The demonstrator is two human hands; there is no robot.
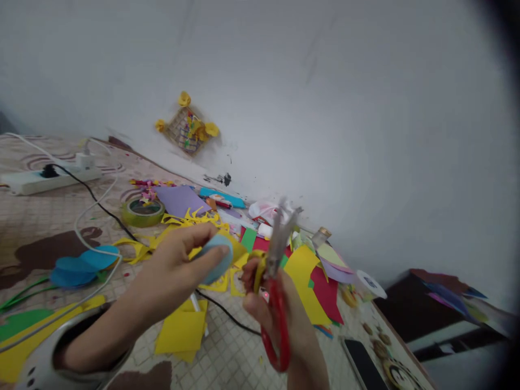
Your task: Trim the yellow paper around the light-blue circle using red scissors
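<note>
My left hand (173, 276) pinches a light blue paper disc (218, 262) between thumb and fingers. A yellow paper piece (238, 250) shows just behind the disc; whether it is held with it I cannot tell. My right hand (298, 319) is wrapped round red-handled scissors (278, 319). Their blurred blades point up and stand slightly apart, to the right of the disc and not touching it. A yellow loop (259, 266) is at the right fingers, perhaps part of the handle. Below the hands lie yellow paper sheets (181, 331).
Blue paper circles (83, 265), a tape roll (143, 211) and a purple sheet (182, 200) lie on the left. A power strip (52, 180) trails cables across the tabletop. Yellow and red sheets (327, 292) and a phone (363, 364) are at right. A woven decoration (184, 130) hangs on the wall.
</note>
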